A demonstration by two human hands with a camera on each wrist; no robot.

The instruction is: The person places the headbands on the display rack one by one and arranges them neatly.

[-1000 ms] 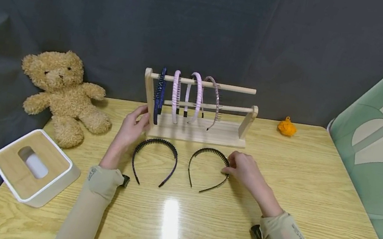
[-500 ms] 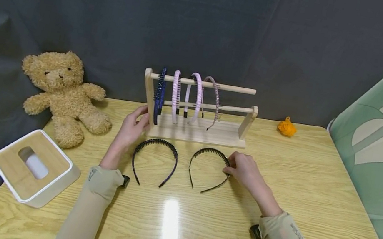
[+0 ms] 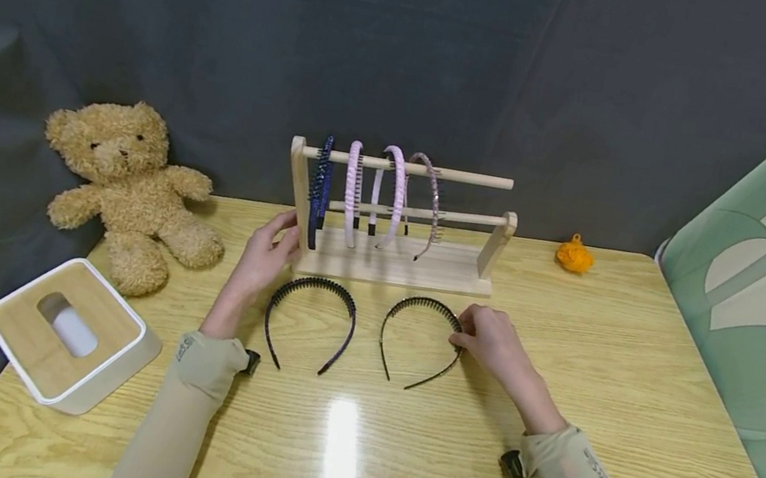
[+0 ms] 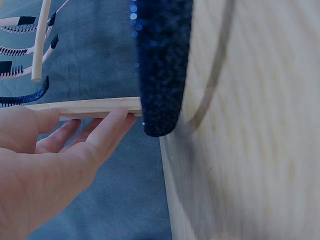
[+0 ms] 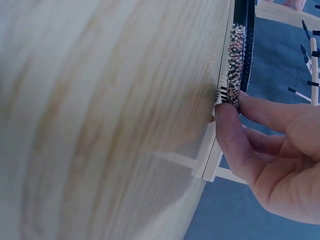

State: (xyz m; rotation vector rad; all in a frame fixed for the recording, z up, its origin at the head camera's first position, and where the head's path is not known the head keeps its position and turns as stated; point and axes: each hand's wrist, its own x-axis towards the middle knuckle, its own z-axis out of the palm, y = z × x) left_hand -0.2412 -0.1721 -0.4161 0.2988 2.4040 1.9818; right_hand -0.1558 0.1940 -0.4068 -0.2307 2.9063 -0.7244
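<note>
A dark toothed headband [image 3: 425, 303] lies on the table, and my right hand [image 3: 491, 342] pinches its right side between thumb and fingers. In the right wrist view its outer face shows sparkly sequins [image 5: 235, 65]. A second dark toothed headband [image 3: 316, 283] lies to its left, apart from both hands. My left hand [image 3: 264, 253] touches the left upright of a wooden rack [image 3: 392, 273], its fingers fairly straight against the wood [image 4: 100, 106]. Dark blue [image 3: 318, 194], pink [image 3: 350, 195] and sequined mauve [image 3: 432, 205] headbands hang on the rack's two bars.
A teddy bear [image 3: 137, 206] sits at the back left, behind a white tissue box [image 3: 132, 375] with a wooden lid. A small orange figure [image 3: 574, 255] stands at the table's back right. A dark curtain [image 3: 414, 50] hangs behind the table.
The headband in my right hand has shifted slightly to the right, its two ends moving right and a little toward me. My left hand stays at the rack's upright.
</note>
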